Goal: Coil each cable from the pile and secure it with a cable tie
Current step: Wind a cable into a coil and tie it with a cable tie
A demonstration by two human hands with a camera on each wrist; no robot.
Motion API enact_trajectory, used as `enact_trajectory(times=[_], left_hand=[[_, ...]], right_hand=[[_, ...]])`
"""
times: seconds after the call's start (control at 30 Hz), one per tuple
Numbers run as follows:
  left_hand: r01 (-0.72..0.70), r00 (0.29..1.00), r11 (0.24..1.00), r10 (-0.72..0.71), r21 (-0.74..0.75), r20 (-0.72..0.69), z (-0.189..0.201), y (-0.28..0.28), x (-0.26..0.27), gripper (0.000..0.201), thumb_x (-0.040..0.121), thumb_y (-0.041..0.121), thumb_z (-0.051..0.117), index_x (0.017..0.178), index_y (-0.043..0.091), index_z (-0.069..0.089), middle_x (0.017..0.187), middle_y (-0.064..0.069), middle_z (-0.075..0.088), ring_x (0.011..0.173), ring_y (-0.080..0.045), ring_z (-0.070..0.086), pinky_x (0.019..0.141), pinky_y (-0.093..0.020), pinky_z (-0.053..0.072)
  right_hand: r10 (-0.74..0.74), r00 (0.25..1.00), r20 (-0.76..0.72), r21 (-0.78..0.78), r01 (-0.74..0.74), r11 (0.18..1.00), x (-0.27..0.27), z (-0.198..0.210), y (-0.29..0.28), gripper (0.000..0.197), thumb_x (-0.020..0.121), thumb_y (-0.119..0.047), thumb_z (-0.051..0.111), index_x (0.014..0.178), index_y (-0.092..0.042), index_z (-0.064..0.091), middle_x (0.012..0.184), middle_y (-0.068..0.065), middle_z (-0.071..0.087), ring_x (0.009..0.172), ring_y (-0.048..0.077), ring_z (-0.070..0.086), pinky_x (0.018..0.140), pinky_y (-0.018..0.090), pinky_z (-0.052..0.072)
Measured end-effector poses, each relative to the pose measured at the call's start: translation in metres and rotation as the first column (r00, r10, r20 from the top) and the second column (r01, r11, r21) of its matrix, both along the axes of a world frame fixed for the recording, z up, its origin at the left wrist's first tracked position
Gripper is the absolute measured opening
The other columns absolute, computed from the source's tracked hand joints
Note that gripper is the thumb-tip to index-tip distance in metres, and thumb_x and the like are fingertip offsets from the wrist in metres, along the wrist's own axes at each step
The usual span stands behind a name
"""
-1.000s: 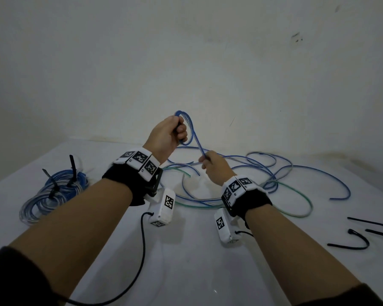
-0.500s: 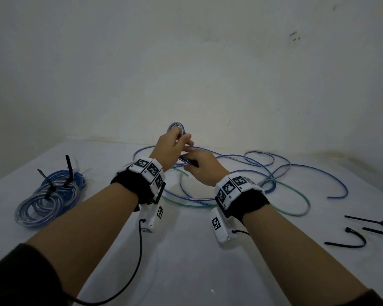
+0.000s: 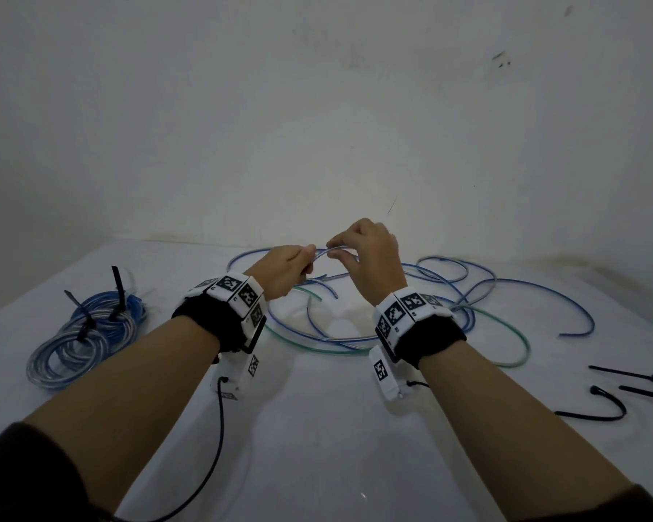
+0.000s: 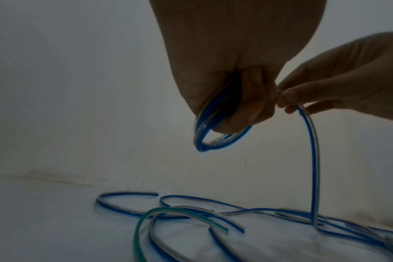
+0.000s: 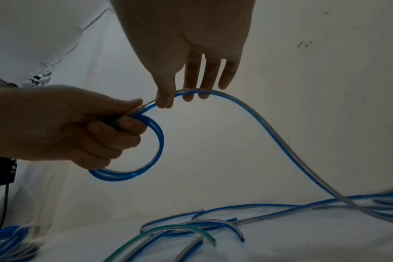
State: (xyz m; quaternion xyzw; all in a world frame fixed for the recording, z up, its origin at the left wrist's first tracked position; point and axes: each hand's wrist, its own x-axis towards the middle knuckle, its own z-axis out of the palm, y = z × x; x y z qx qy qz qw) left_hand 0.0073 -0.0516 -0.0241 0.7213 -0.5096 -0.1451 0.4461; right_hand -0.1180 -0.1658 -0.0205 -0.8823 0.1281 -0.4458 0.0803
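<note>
The left hand [image 5: 63,124] has its grip closed around a small coil [image 5: 132,150] of blue cable, a few turns bunched in the curled fingers and held up above the worktop [image 3: 317,446]. Just beside it, the right hand [image 3: 370,258] pinches the same cable's free run [image 5: 269,131] between thumb and fingertips, the other fingers loose; from there the run arcs down into the loose pile [image 3: 430,295].

Judging from this, the turns look springy and only the fingers keep them together: a slack left grip would likely let the coil spring open. The run also drops among other blue strands and a green cable [image 3: 506,333], so drawing in more length could snag or drag the pile.

How many turns sit in the left palm is hidden by the fingers. Where the run crosses the pile, which strand is which cannot be told. The tied bundles [image 3: 83,333] on the left and the loose cable ties [image 3: 600,412] at the right edge are dim, the ties partly cut off.
</note>
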Motion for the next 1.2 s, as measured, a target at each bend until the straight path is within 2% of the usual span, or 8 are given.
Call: enact_trajectory(times=[0.13, 0.37, 0.47, 0.57, 0.67, 0.83, 0.97, 1.2], left_hand=[[0.107, 0.981, 0.994, -0.109, -0.022, -0.16, 0.012, 0.006, -0.011, 0.045, 0.102, 0.031, 0.031, 0.064, 0.012, 0.047, 0.038, 0.011, 0.036, 0.036, -0.003, 0.03, 0.041, -0.019, 0.025], [0.096, 0.897, 0.966, -0.189, -0.242, -0.399, 0.036, 0.016, -0.008, 0.041, 0.102, 0.029, 0.031, 0.065, 0.013, 0.041, 0.042, 0.012, 0.027, 0.037, -0.006, 0.022, 0.043, -0.019, 0.026], [-0.009, 0.83, 0.909, -0.225, -0.417, -0.51, 0.046, 0.018, -0.005, 0.04, 0.103, 0.032, 0.026, 0.069, 0.016, 0.039, 0.044, 0.013, 0.027, 0.036, -0.005, 0.022, 0.045, -0.019, 0.032], [-0.148, 0.751, 0.812, -0.28, -0.565, -0.598, 0.056, 0.023, 0.005, 0.04, 0.103, 0.033, 0.022, 0.071, 0.017, 0.04, 0.044, 0.013, 0.029, 0.034, -0.003, 0.022, 0.05, -0.02, 0.036], [-0.275, 0.687, 0.731, -0.305, -0.625, -0.66, 0.061, 0.027, 0.016, 0.041, 0.103, 0.034, 0.023, 0.072, 0.016, 0.043, 0.046, 0.01, 0.033, 0.037, -0.006, 0.024, 0.056, -0.024, 0.032], [-0.292, 0.663, 0.725, -0.316, -0.623, -0.679, 0.054, 0.024, 0.02, 0.037, 0.103, 0.026, 0.027, 0.073, 0.015, 0.045, 0.047, 0.009, 0.041, 0.037, -0.008, 0.029, 0.056, -0.025, 0.032], [-0.252, 0.644, 0.727, -0.367, -0.639, -0.671, 0.05, 0.019, 0.012, 0.037, 0.104, 0.028, 0.025, 0.074, 0.015, 0.042, 0.047, 0.009, 0.043, 0.039, -0.008, 0.035, 0.057, -0.024, 0.044], [-0.212, 0.685, 0.683, -0.406, -0.699, -0.604, 0.053, 0.012, 0.005, 0.039, 0.104, 0.025, 0.023, 0.074, 0.011, 0.044, 0.051, 0.006, 0.053, 0.044, -0.009, 0.05, 0.068, -0.027, 0.052]], right_hand=[[-0.038, 0.999, -0.008, 0.01, 0.038, 0.999, 0.002, -0.001, 0.001, 0.029, 0.084, -0.034, 0.053, 0.097, -0.018, 0.074, 0.092, 0.006, 0.066, 0.087, 0.03, 0.059, 0.074, 0.035, 0.036], [0.09, 0.988, -0.126, 0.38, -0.036, 0.924, 0.018, -0.011, 0.002, 0.028, 0.096, -0.018, 0.045, 0.119, -0.011, 0.058, 0.111, 0.008, 0.063, 0.105, 0.027, 0.056, 0.092, 0.043, 0.042], [0.13, 0.974, -0.186, 0.5, -0.02, 0.866, 0.018, -0.019, 0.003, 0.023, 0.095, -0.008, 0.044, 0.114, -0.007, 0.057, 0.1, 0.01, 0.06, 0.094, 0.027, 0.057, 0.083, 0.033, 0.043], [0.073, 0.987, -0.143, 0.528, 0.013, 0.849, 0.016, -0.026, 0.002, 0.019, 0.094, -0.003, 0.041, 0.108, -0.004, 0.054, 0.102, 0.017, 0.056, 0.09, 0.035, 0.06, 0.081, 0.037, 0.048], [0.058, 0.998, -0.031, 0.61, -0.027, 0.792, 0.009, -0.028, -0.001, 0.009, 0.095, 0.0, 0.039, 0.101, -0.005, 0.045, 0.087, 0.011, 0.048, 0.073, 0.031, 0.051, 0.058, 0.014, 0.044], [0.059, 0.997, -0.049, 0.411, -0.033, 0.911, 0.01, -0.026, -0.009, 0.021, 0.097, -0.006, 0.044, 0.108, -0.002, 0.061, 0.094, 0.012, 0.051, 0.085, 0.019, 0.046, 0.072, 0.016, 0.034], [0.077, 0.977, -0.2, 0.318, -0.01, 0.948, 0.016, -0.02, -0.009, 0.031, 0.099, -0.006, 0.041, 0.122, -0.001, 0.061, 0.089, 0.013, 0.049, 0.073, 0.017, 0.04, 0.057, 0.016, 0.024], [0.113, 0.984, -0.134, 0.506, -0.03, 0.862, 0.007, -0.015, 0.002, 0.017, 0.096, -0.006, 0.046, 0.111, -0.002, 0.053, 0.072, -0.001, 0.047, 0.072, 0.017, 0.046, 0.071, 0.025, 0.036]])
